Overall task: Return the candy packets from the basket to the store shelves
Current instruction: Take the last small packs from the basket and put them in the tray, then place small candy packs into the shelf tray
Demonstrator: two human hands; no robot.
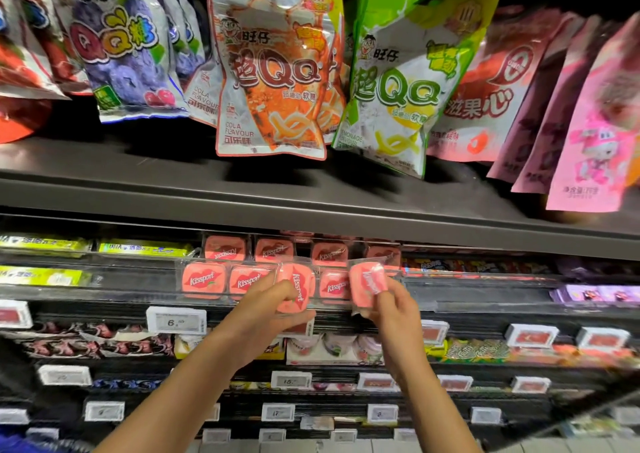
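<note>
Both hands are at the front edge of the clear shelf tray (207, 296) holding rows of pink Kissport tins (203, 279). The left hand (266, 309) grips one pink candy packet (296, 291) turned on end, fingers curled beneath it; the right hand (394, 309) pinches a second packet (365, 283) by its lower edge. The step appears to be reshelving; next, each packet likely needs turning flat and sliding into a row. The basket is not in view

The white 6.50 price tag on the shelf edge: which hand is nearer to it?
Left. The left hand grips a pink tin just right of the price tag; the right hand is farther right.
</note>
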